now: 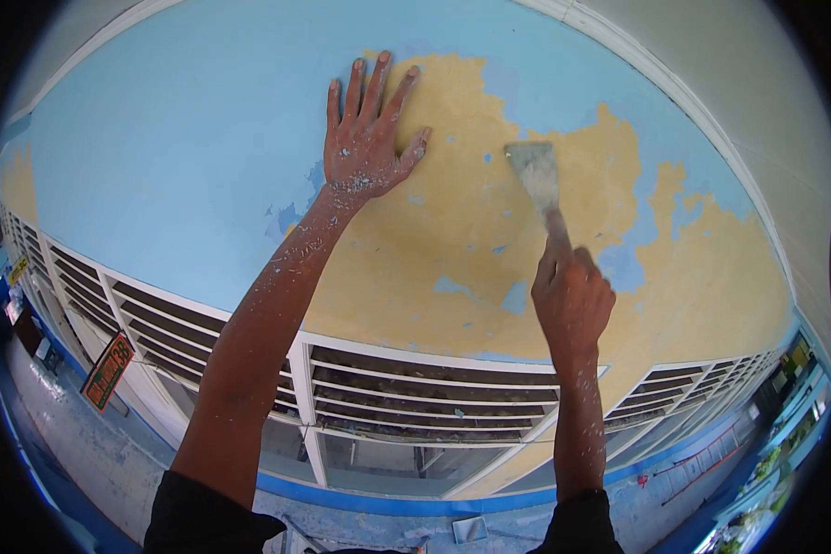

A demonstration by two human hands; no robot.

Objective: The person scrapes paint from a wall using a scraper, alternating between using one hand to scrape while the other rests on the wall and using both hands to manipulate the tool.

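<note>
My left hand [367, 148] lies with its fingers spread against the wall, across the border of blue paint [203, 157] and a bare yellow patch [452, 212]. Paint flakes speckle its wrist and forearm. In my right hand [574, 300] is a putty knife [537, 175], gripped by its handle. The wide blade points up and is over the yellow area, its edge a little below the blue paint at the top. Small blue scraps of paint [515, 297] still cling to the yellow surface around it.
Below the painted wall runs a row of white-framed louvred windows [434, 392]. An orange and black sign [108, 371] hangs at the left. Down on the floor are a ladder [702, 466] at the right and a small tray-like object [469, 530]. The ceiling [757, 83] edges the top right.
</note>
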